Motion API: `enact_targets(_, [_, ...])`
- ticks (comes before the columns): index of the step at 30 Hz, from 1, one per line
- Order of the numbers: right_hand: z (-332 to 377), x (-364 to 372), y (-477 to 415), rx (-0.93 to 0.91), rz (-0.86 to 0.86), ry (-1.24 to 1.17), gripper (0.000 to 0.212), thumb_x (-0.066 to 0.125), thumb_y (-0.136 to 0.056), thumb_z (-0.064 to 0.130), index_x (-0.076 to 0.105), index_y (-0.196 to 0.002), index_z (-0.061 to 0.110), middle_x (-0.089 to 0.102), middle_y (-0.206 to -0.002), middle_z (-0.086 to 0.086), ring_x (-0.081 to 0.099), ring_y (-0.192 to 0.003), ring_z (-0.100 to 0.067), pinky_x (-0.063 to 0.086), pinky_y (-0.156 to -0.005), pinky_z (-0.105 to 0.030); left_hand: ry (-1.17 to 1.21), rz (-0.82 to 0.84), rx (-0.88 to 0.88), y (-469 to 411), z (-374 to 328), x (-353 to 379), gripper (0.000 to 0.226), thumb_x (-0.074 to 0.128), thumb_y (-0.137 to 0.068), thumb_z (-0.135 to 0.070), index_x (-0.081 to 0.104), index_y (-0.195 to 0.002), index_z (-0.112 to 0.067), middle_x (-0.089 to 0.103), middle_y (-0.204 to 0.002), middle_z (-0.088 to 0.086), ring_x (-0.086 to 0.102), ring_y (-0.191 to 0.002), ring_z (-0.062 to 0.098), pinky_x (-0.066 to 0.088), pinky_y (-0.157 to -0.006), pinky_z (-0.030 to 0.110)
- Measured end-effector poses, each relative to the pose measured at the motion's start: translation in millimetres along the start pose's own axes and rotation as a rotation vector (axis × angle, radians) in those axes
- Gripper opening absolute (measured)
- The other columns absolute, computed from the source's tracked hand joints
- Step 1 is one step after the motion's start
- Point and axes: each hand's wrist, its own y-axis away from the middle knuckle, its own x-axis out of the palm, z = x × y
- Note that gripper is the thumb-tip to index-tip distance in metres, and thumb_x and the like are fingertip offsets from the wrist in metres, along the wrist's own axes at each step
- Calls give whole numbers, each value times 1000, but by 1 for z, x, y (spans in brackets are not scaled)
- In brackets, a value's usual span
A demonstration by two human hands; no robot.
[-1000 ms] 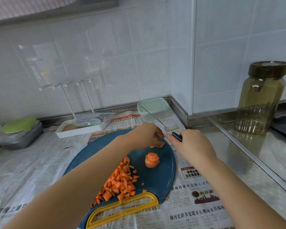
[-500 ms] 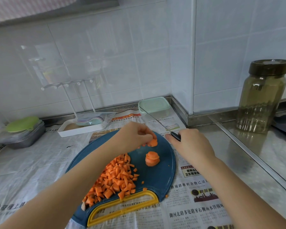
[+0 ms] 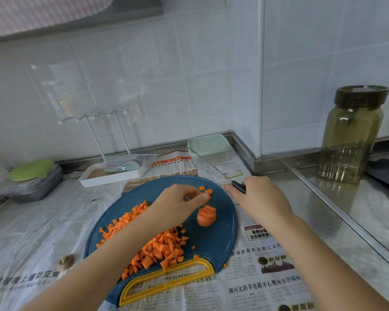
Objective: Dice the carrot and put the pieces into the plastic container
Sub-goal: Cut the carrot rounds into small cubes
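Nearest me: round dark-blue plastic cutting board [image 3: 220,241] with a yellow handle, on newspaper [image 3: 267,286] spread over the steel tabletop [image 3: 328,212], presumably to catch strays

Heap of small orange carrot dice [image 3: 160,248] is parked on the board's near-left half, under my left forearm; that leaves the far-right half free for cutting

Short stack of round carrot slices [image 3: 206,217] stands right of the heap, apart from it; stacked so one pass cuts several, I'd guess

My left hand [image 3: 177,204] is just behind the stack, fingers curled, tips pinching what looks like one more slice, partly hidden; two loose slices [image 3: 206,190] lie just beyond

My right hand [image 3: 263,198] is wrapped round the black handle of the thin-bladed knife [image 3: 238,186], off the board's right edge, blade lifted and aimed away from the left fingers while they arrange

Far back corner: clear plastic container [image 3: 208,145], mint-green lid on, no carrot visible inside; it needs opening before the transfer
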Motion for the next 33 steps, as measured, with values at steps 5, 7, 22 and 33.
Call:
enact_targets(5, [0, -2, 0, -4, 18, 7, 51, 45, -93, 58, 43, -62, 18, 49, -62, 1, 45, -54, -12, 28, -44, -27, -103, 21, -163, 0, -9, 7, 47, 46, -87, -63, 67, -92, -21, 64, -78, -5, 58, -72, 7, 47, -68, 24])
enact_targets(7, [-1, -4, 0, -1, 37, -1, 51, 46, -92, 59, 45, -62, 17, 50, -62, 1, 47, -55, -13, 31, -45, -28, -147, 61, -187, 1, -13, 11, 47, 52, -87, -59, 67, -94, -16, 67, -84, 1, 59, -73, 9, 47, -68, 25])
enact_targets(22, [-5, -58, 55, 147, 361, -266, 53, 45, -92, 59, 50, -72, 10, 47, -52, -5, 44, -34, -14, 40, -41, -22, -101, 193, -291, 2, -34, 15, 36, 48, -96, -26, 58, -128, -13, 62, -100, 9, 58, -86, 20, 46, -77, 27])
enact_targets(33, [14, -54, 88, 130, 351, -337, 51, 36, -99, 51, 54, -82, 6, 49, -53, 0, 44, -36, -12, 40, -40, -23, 114, -5, -407, 18, -35, 22, 38, 57, -93, -32, 59, -124, -12, 64, -114, 9, 61, -99, 22, 50, -73, 26])
